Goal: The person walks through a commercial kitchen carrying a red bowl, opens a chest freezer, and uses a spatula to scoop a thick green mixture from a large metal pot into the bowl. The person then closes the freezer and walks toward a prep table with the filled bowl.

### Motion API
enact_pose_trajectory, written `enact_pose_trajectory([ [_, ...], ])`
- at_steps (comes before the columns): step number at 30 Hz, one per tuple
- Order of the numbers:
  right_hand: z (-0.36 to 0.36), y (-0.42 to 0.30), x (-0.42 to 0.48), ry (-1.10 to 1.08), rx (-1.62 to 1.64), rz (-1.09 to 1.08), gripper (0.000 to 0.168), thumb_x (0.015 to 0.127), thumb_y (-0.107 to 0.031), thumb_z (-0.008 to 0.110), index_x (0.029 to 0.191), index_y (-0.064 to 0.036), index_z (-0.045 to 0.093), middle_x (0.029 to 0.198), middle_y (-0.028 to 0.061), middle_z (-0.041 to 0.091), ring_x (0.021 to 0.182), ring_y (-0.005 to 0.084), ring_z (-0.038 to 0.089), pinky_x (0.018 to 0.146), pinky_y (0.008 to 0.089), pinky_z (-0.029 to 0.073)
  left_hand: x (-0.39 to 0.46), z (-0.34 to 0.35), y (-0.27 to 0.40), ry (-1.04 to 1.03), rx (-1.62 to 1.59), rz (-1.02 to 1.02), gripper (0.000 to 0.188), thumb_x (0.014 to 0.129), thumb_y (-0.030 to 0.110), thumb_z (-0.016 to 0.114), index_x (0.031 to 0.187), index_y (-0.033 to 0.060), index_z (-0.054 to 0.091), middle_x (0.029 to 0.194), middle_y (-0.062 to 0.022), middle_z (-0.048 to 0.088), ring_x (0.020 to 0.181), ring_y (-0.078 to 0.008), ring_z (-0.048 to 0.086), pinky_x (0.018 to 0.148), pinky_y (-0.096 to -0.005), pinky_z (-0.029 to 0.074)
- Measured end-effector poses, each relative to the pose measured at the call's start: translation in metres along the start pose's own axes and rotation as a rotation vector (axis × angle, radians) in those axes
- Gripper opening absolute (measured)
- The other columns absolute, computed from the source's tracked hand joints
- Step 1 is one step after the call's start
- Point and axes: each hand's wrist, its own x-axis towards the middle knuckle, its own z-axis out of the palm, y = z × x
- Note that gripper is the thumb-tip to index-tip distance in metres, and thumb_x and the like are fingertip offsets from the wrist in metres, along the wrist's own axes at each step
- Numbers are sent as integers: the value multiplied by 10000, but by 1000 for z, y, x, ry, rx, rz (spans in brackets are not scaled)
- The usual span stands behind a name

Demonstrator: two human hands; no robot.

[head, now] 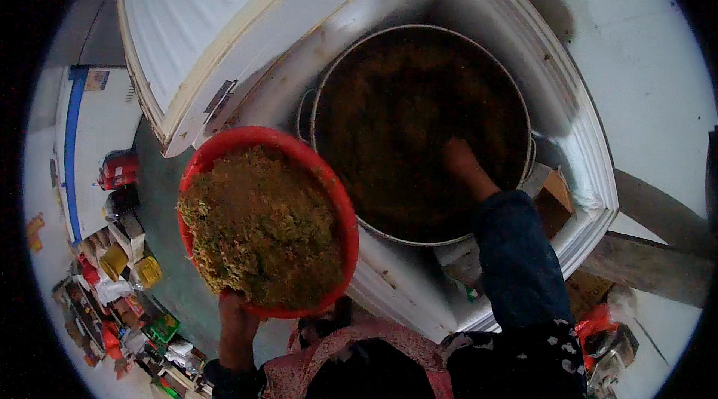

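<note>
A red plastic basin [352,219] heaped with yellow-green, crumbly plant matter [269,231] is held at its near rim by my left hand [238,309]. To its right, a large round metal pot [419,26] with side handles stands inside an open chest freezer [387,281]. My right hand [464,160] reaches down into the pot, over its dark contents [404,118]. The fingers fade into the shadow there, so whether they hold anything is hidden.
The freezer's white lid [224,23] is raised at the upper left. A cardboard box [555,202] sits in the freezer beside the pot. Assorted goods and yellow containers [114,261] lie on the floor at left. A red bag [594,320] is at the lower right.
</note>
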Motion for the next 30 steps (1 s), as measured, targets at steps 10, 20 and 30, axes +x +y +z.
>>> enact_pose_trajectory([
  [10,-151,-58,20,-347,170,153,181,764,-159,518,849,-30,612,849,148,588,763,331,577,657,447,480,5,41,9,113,28,72,447,674,76,501,1110,27,413,932,-110,520,634,-234,565,403,-330,452],
  [20,-232,-85,-56,-67,437,354,168,792,-156,499,701,-18,528,648,142,535,630,318,564,560,405,447,8,51,12,0,92,25,389,692,56,489,1075,39,427,844,-86,519,578,-233,540,418,-324,422],
  [30,-396,-171,-135,39,720,636,202,851,-186,449,748,-17,492,595,110,459,590,254,495,563,382,408,32,69,2,-302,209,26,280,739,83,482,1013,34,448,829,-59,529,591,-175,530,418,-282,415],
])
